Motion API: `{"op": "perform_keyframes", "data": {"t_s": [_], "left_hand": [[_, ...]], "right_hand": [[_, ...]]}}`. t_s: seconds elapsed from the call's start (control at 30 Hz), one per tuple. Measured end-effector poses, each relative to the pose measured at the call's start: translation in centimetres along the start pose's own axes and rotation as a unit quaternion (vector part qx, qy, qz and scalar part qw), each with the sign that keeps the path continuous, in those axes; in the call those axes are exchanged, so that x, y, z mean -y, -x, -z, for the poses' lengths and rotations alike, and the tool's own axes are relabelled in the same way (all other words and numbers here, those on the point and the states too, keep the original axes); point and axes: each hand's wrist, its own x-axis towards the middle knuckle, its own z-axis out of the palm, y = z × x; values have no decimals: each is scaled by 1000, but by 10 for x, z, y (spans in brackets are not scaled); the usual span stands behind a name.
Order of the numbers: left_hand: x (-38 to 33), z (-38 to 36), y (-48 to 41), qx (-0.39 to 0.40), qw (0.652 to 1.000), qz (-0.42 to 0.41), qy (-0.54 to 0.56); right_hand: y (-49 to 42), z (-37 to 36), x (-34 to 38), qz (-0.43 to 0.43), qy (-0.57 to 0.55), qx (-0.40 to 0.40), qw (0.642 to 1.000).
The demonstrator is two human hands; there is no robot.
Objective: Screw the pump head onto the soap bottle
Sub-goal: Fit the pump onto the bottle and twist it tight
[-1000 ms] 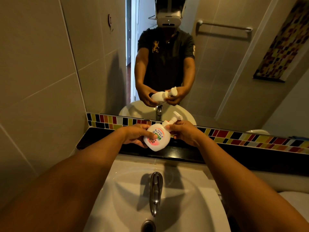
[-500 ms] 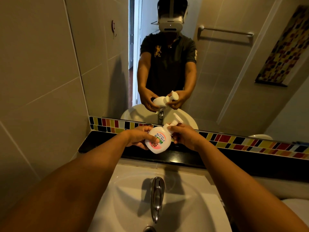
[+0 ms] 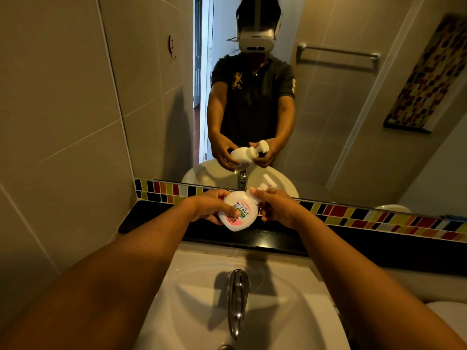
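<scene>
My left hand [image 3: 211, 207] is wrapped around the fat round bottom of the soap bottle [image 3: 238, 214], with my thumb lying across the front label. My right hand [image 3: 276, 207] grips the neck of the bottle, right where the pump head [image 3: 266, 184] sits on top. My fingertips [image 3: 253, 191] pinch around the pump's collar.

I hold the bottle up in the air, over the black ledge [image 3: 151, 213] behind the sink [image 3: 290, 311]. The bottle is tipped. Its long way runs from low and to my left up to high and to my right, away from me. The pump head is at the high end, and its spout pokes toward the mirror [image 3: 328, 122].

The shiny tap [image 3: 237, 299] is below my hands, closer to me. A strip of many-colored tiles [image 3: 379, 218] runs along the wall just behind the ledge. In the mirror I see my hands holding the bottle too.
</scene>
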Motion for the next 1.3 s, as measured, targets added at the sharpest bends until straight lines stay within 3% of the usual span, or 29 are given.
{"op": "perform_keyframes", "data": {"t_s": [0.2, 0.43, 0.63, 0.87, 1.1, 1.3], "left_hand": [[-1, 1, 2, -15, 1000, 0, 8], [-3, 0, 5, -11, 1000, 0, -9], [-5, 1, 4, -19, 1000, 2, -3], [-6, -1, 3, -14, 1000, -1, -13], [-5, 1, 3, -27, 999, -2, -18], [-3, 3, 8, -25, 998, -2, -50]], "right_hand": [[5, 2, 2, -1, -35, 50, 998], [4, 0, 1, -1, 14, -1, 1000], [5, 3, 0, -2, -25, 48, 999], [1, 2, -1, 3, 5, -17, 1000], [2, 4, -4, 4, -41, 37, 998], [1, -6, -6, -13, -4, 8, 1000]]}}
